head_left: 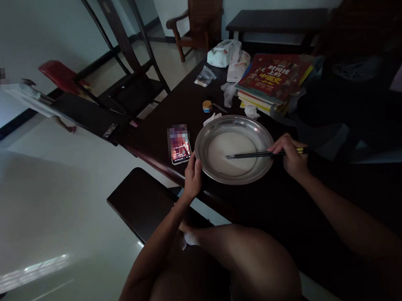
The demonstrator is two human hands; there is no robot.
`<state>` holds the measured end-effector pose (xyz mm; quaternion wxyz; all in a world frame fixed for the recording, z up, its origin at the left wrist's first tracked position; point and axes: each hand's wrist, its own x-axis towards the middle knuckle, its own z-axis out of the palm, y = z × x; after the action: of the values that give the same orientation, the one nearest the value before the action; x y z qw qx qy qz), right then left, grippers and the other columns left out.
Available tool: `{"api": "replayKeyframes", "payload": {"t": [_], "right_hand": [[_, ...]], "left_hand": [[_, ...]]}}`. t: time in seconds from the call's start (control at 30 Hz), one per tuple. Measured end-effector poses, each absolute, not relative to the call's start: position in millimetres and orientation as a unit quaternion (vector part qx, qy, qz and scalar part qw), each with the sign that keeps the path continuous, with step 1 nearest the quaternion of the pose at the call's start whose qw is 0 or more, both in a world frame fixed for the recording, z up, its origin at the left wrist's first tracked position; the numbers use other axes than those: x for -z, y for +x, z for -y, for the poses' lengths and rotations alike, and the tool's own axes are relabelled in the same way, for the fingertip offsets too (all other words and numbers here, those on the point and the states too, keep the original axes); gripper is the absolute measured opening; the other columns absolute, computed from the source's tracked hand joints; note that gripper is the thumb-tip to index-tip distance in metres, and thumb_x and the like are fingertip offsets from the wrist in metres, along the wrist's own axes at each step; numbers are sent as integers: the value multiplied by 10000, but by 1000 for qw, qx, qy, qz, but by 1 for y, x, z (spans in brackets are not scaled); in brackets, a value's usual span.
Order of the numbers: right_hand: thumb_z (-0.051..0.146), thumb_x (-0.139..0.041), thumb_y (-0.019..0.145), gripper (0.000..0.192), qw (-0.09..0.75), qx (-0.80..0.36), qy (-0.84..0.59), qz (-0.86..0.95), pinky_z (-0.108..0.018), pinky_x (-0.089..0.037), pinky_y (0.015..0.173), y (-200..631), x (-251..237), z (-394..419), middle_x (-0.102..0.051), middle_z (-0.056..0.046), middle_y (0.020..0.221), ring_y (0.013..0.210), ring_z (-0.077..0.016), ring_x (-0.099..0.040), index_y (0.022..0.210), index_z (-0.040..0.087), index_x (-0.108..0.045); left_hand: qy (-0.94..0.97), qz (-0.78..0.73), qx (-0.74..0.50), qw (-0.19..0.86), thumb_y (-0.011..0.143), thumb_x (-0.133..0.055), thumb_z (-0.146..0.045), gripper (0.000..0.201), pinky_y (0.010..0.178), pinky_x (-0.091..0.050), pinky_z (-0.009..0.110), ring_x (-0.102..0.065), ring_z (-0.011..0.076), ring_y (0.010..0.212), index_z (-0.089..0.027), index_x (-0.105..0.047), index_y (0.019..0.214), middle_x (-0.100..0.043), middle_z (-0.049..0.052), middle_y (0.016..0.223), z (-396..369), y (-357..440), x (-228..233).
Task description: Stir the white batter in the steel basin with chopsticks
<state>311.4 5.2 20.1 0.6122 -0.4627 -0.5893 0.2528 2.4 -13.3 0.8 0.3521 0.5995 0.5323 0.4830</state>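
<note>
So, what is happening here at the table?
A person sits at a dark table. The right hand holds chopsticks, whose tips reach over the white food in a metal plate. The left hand rests on the plate's near rim. A phone with a lit screen lies just left of the plate.

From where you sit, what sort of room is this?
Probably a dining or living room in a home: a dark wooden table bears a metal plate, books and a phone, with wooden chairs on a tiled floor.
</note>
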Motion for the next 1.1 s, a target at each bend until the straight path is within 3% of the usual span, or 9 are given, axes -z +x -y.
{"api": "replayKeyframes", "payload": {"t": [0.47, 0.63, 0.8, 0.97, 1.1], "right_hand": [[564, -564, 945, 444, 585, -260, -461, 615, -454, -494, 801, 310, -22, -4, -736, -11, 668, 769, -233, -651, 627, 291, -709], [560, -554, 951, 495, 612, -255, -465, 587, -439, -489, 768, 310, -22, -4, -706, -5, 613, 699, -217, -626, 554, 282, -660], [580, -559, 944, 461, 583, -253, -467, 614, -453, -479, 818, 310, -22, -5, -745, -13, 679, 765, -229, -647, 620, 288, -708], [595, -545, 944, 510, 606, -254, -458, 599, -440, -481, 750, 311, -21, -5, -715, -7, 624, 683, -215, -623, 561, 278, -660], [587, -555, 943, 463, 579, -258, -465, 618, -455, -490, 802, 311, -21, -5, -735, -5, 663, 761, -229, -651, 621, 289, -703]], "left_hand": [[604, -527, -484, 352, 990, -399, -676, 658, 1167, -429, 439, -577, 285, 1352, -187, -569, 1396, -643, 134, 1422, 13, 2, -2], [603, -530, -484, 348, 984, -407, -685, 660, 1157, -441, 434, -583, 284, 1347, -190, -576, 1388, -648, 134, 1417, 13, 1, 0], [601, -532, -485, 347, 985, -401, -690, 670, 1177, -421, 445, -572, 290, 1363, -186, -578, 1390, -641, 136, 1425, 13, 2, 0], [600, -531, -487, 348, 977, -410, -701, 679, 1165, -435, 445, -582, 288, 1348, -192, -579, 1394, -656, 128, 1405, 13, 2, 0], [596, -533, -491, 346, 972, -418, -706, 683, 1168, -433, 441, -578, 288, 1356, -192, -585, 1390, -658, 127, 1402, 12, 2, 2]]}}
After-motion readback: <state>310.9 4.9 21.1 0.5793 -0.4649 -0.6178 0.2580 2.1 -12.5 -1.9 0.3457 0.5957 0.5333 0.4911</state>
